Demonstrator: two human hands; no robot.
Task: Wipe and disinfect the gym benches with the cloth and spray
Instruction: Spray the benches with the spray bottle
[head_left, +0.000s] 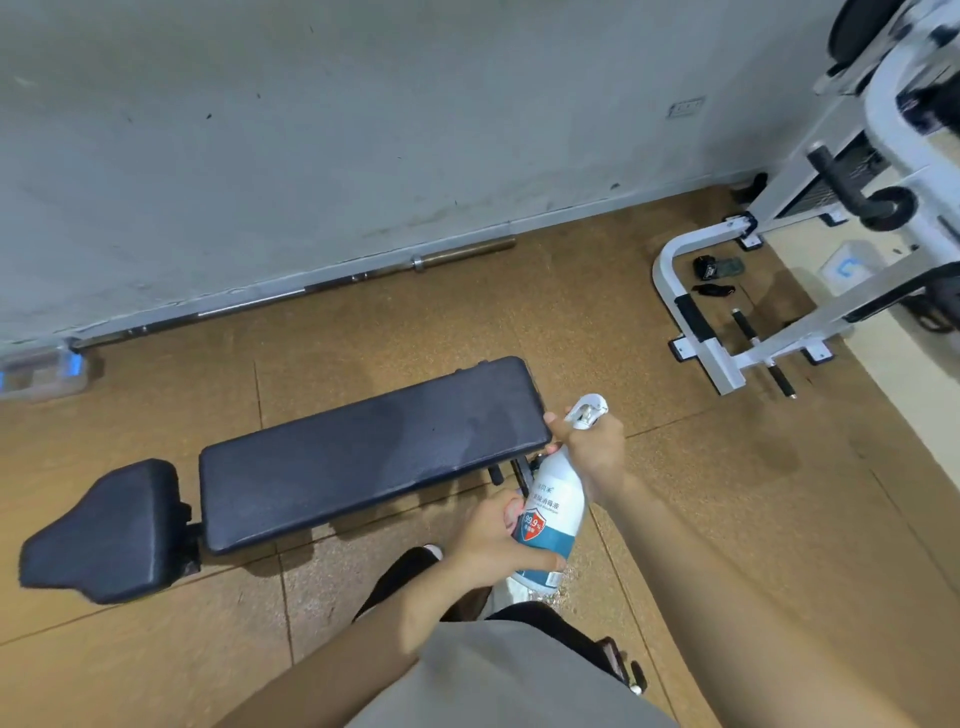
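Cork gym floor, black bench (363, 457), both hands' fingers gripping white-teal spray bottle (550, 512)

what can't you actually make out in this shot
Head view only:
- Cloth: none clearly in view; a pale scrap under the spray bottle is hidden by the left hand.
- Trigger: covered by the right hand, so squeeze unclear.
- Bottle label: small print too small.
- Bench legs: hidden under its pads.
- White machine: cut off by the right edge.

Both arms reach forward, hands together.
The left hand (491, 538) cups low with fingers wrapped (thumb underneath); the right hand (592, 449) closes its grip higher, wrist bent.
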